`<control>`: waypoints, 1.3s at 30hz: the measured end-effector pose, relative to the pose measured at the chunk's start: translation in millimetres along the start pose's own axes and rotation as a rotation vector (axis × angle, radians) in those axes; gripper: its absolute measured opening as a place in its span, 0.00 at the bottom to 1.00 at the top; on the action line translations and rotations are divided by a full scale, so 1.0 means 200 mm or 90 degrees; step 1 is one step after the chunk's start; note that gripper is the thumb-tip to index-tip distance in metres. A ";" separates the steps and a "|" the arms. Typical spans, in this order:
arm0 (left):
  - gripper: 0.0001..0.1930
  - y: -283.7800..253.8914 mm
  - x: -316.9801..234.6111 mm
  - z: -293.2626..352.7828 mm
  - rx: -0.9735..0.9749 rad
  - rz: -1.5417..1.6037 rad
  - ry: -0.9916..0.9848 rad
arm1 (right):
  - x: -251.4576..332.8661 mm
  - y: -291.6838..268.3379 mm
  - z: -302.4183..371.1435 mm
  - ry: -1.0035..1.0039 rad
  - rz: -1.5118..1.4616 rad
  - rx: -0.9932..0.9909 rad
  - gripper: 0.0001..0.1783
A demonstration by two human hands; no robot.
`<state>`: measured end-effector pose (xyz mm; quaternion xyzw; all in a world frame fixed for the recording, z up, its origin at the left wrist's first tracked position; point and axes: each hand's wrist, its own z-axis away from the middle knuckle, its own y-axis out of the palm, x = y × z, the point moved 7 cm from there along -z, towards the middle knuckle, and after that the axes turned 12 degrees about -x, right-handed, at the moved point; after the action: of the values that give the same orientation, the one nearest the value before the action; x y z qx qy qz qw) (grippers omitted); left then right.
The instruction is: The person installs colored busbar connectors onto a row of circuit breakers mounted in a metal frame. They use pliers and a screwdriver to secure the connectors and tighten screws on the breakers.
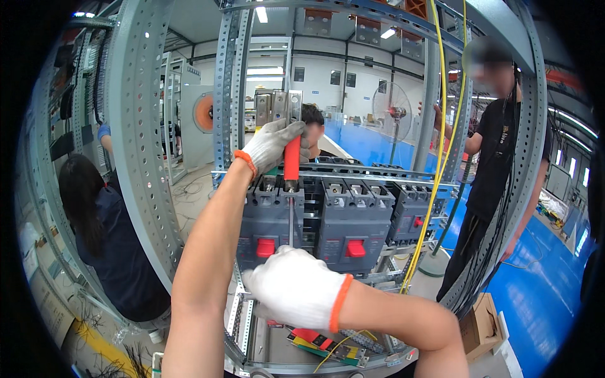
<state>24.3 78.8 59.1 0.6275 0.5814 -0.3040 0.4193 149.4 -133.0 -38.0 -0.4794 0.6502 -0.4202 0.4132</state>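
My left hand (275, 146), in a grey-white glove with an orange cuff, is closed round the upper part of a red-sleeved busbar (292, 160). Its lower end meets a terminal at the top of a dark grey circuit breaker (252, 217) with a red toggle. In front of that breaker, my gloved right hand (296, 283) is closed on a screwdriver (291, 222). Its long thin shaft points up to the terminal under the busbar; the handle is hidden in my fist. Bare metal busbar ends (294, 104) rise above my left hand.
More breakers (356, 220) sit to the right in the perforated metal frame (230, 82). Yellow wires (439, 145) hang down at right. Coloured busbars (328, 343) lie low inside. One person (495, 145) stands right, another (120, 233) is at left, and a third is partly hidden behind the busbars.
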 end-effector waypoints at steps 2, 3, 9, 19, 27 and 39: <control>0.12 0.00 0.00 0.02 -0.022 -0.007 0.008 | -0.05 -0.05 0.00 0.117 -0.186 -0.114 0.15; 0.12 0.00 -0.01 0.02 -0.025 -0.031 0.022 | -0.07 -0.04 0.03 0.104 -0.250 -0.302 0.19; 0.16 0.07 -0.07 0.08 -0.049 -0.126 0.086 | -0.20 0.12 0.31 0.097 -0.743 -0.957 0.11; 0.19 0.05 -0.06 0.12 -0.061 -0.064 0.100 | 0.06 -0.14 0.34 -0.020 0.168 -0.641 0.18; 0.16 0.00 -0.06 0.16 -0.102 -0.125 0.126 | 0.08 -0.04 0.20 0.105 0.033 -0.448 0.07; 0.20 0.02 -0.03 0.14 -0.122 -0.114 0.152 | -0.05 0.13 0.34 0.143 -0.428 -0.793 0.13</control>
<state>30.6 50.9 51.8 0.5616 0.7073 -0.2066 0.3765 208.8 -127.8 -82.7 -0.7545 0.6249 -0.1223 -0.1587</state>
